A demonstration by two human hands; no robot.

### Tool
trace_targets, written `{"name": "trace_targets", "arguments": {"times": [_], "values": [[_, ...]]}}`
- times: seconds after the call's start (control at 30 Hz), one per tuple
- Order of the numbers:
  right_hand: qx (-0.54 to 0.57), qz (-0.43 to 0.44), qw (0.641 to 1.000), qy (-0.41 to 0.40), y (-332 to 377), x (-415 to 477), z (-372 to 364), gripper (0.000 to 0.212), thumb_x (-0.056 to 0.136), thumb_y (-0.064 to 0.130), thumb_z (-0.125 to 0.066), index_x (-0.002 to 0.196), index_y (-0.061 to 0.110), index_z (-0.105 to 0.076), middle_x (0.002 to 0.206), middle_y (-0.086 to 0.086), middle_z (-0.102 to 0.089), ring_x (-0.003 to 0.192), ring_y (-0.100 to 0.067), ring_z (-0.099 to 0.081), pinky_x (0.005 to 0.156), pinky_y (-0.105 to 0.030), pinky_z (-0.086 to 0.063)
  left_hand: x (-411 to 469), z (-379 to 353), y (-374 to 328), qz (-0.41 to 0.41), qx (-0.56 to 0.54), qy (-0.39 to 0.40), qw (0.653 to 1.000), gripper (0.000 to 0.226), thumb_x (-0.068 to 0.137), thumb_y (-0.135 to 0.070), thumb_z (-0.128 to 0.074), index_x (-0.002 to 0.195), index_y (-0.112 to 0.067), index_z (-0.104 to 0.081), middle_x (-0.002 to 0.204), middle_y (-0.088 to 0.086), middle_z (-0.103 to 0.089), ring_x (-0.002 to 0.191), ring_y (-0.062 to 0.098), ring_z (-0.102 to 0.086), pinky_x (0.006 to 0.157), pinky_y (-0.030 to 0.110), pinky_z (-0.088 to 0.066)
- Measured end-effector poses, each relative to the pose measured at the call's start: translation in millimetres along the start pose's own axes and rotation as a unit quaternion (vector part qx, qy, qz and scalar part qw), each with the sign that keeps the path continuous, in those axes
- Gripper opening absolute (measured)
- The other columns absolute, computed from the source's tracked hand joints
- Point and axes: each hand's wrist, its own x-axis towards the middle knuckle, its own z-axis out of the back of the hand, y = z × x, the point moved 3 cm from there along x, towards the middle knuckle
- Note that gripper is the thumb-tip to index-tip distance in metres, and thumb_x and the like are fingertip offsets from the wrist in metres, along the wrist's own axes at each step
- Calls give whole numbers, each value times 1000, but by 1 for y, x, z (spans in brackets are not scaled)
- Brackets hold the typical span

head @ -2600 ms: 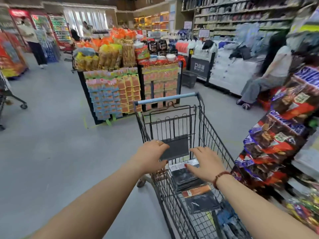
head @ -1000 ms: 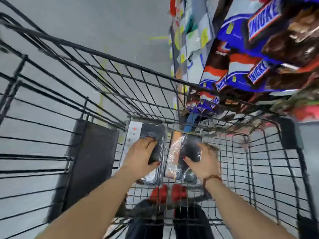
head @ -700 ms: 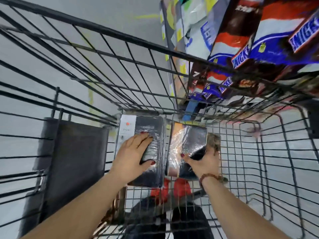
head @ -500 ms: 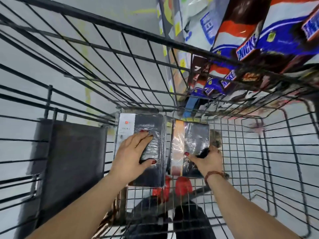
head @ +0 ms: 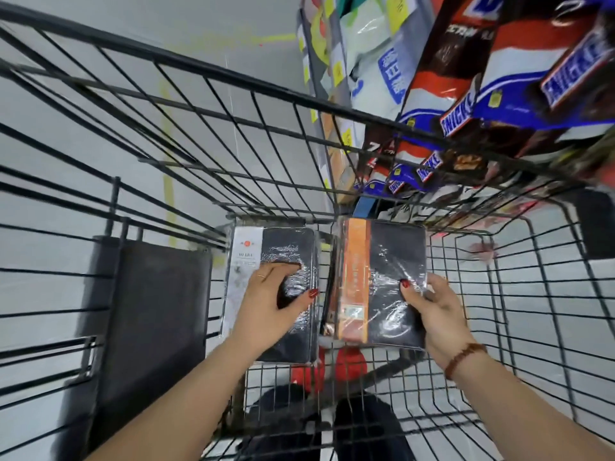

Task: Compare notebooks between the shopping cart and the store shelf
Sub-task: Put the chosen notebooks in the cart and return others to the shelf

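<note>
I look straight down into a black wire shopping cart. Two shrink-wrapped black notebooks lie side by side on its floor. The left notebook has a white band down its left side; my left hand lies on top of it, fingers curled over the cover and thumb at its right edge. The right notebook has an orange band; my right hand grips its right edge, thumb on the cover and fingers underneath. That notebook's right side is raised slightly off the cart floor.
The cart's folded black child-seat flap stands at the left. A store shelf of blue, red and brown chocolate-bar packs crowds the upper right, close to the cart's rim. Grey floor with a yellow line shows through the wires. My red shoes are below.
I bent from standing at the cart handle down into the basket. In the last second my right hand slid to the orange-banded notebook's right edge and took hold; the left hand stayed put.
</note>
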Motion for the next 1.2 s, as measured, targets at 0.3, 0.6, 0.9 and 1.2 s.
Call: {"name": "trace_targets", "arguments": {"times": [0.3,0.6,0.9,1.2], "values": [[-55,22,994,93,-13,-22,-78,26,85,15,-66,106,21,-52,94,9,-63,85,3,-62,70,-11,-48,-16,-17,-14,234,-305,-62,921,31,84,-33,-69,111,-26,-55,102,-6,-68,90,10,-66,69,18,-52],[-191,46,970,-140,-26,20,-27,22,77,19,-75,92,16,-60,82,3,-62,77,-13,-62,75,-32,-56,-9,8,43,270,-259,-159,914,40,81,-22,-74,116,-11,-58,101,9,-70,84,25,-67,75,38,-54],[-324,-74,930,-158,-70,33,-25,79,61,48,-83,120,6,-52,129,-14,-35,108,-32,-52,94,-35,-44,-11,7,50,243,-225,-126,935,29,75,-37,-78,95,-25,-59,91,11,-69,76,29,-62,66,47,-51],[-319,-20,929,-187,-69,29,-27,66,64,36,-83,109,5,-46,108,-11,-50,87,-27,-56,79,-37,-51,-11,5,58,239,-228,-121,936,47,65,-56,-76,90,-22,-56,87,27,-60,62,25,-46,52,41,-42]]}}
